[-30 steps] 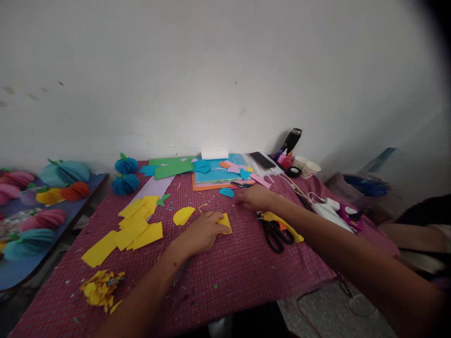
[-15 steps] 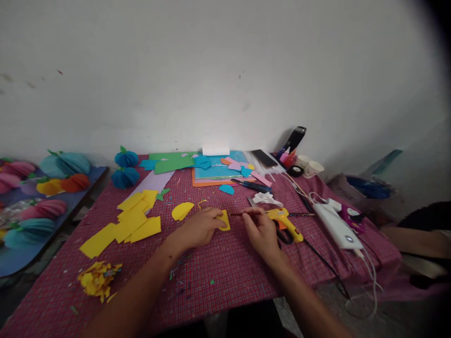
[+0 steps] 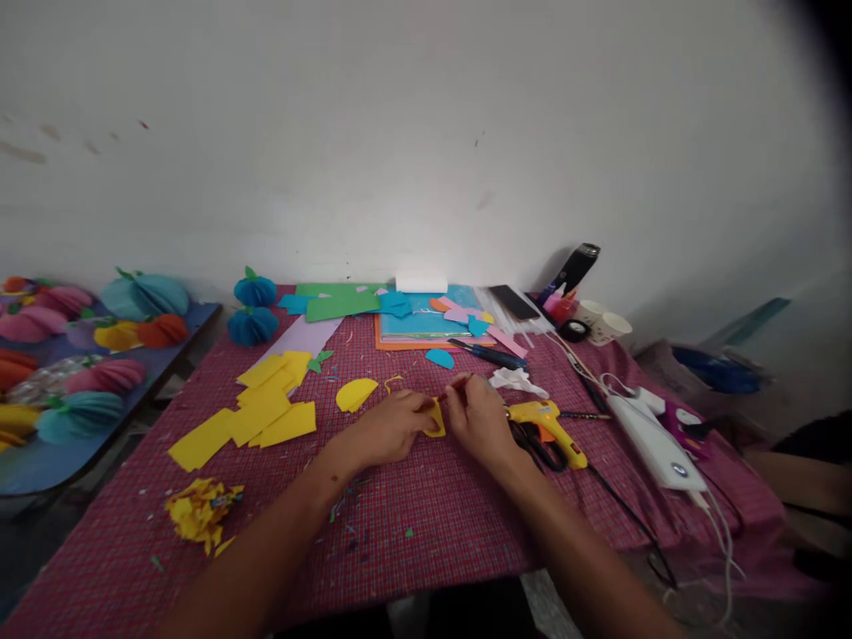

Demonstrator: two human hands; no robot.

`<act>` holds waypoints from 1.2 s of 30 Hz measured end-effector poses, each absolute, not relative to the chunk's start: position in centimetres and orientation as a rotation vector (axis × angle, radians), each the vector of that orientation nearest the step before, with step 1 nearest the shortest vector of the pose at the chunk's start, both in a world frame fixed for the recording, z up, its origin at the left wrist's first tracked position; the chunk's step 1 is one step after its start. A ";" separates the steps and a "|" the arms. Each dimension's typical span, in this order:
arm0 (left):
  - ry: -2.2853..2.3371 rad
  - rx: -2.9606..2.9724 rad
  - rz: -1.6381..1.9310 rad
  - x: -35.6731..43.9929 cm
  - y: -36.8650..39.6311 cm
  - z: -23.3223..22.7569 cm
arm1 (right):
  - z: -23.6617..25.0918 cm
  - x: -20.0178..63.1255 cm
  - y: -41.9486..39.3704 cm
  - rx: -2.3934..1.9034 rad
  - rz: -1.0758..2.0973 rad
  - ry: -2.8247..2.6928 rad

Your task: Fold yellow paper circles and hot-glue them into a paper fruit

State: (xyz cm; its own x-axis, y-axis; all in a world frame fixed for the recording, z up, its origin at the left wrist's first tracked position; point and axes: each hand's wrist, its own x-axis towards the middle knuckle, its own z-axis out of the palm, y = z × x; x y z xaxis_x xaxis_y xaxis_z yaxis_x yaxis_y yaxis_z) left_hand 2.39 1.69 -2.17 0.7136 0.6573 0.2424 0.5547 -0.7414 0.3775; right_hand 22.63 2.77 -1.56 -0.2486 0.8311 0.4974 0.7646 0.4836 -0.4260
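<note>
On the tabletop [image 3: 426, 532], both hands (left hand [image 3: 392, 426], right hand [image 3: 480, 422]) pinched one small yellow paper piece [image 3: 436, 417], fingers closed.

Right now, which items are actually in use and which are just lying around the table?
In use:
left hand, pressing the small yellow paper piece
right hand, holding a thin reddish stick at that piece

Lying about:
glue gun
scissors
yellow paper sheets
yellow half-circle
crumpled yellow scraps
blue paper balls
power bank

Paper piece [image 3: 436, 417] between both hands, glue gun [image 3: 546, 424] right, paper stack [image 3: 266, 413] left.
</note>
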 end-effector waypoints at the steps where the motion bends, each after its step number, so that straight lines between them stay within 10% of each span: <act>1: 0.960 2.648 0.522 2.4 1.7 -2.3 | -1.7 22.6 2.9 -1.312 0.119 -2.052; 36: 0.953 2.708 0.537 2.3 2.0 -3.1 | -3.5 24.2 2.7 -1.050 0.187 -1.893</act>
State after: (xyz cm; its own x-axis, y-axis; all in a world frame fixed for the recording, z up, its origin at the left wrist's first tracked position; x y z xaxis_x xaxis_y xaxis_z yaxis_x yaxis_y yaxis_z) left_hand 2.33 1.98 -3.15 0.7227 0.6381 0.2654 0.5574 -0.7652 0.3220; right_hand 24.25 2.66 -3.52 -0.2007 0.7306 0.6526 0.5888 0.6224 -0.5157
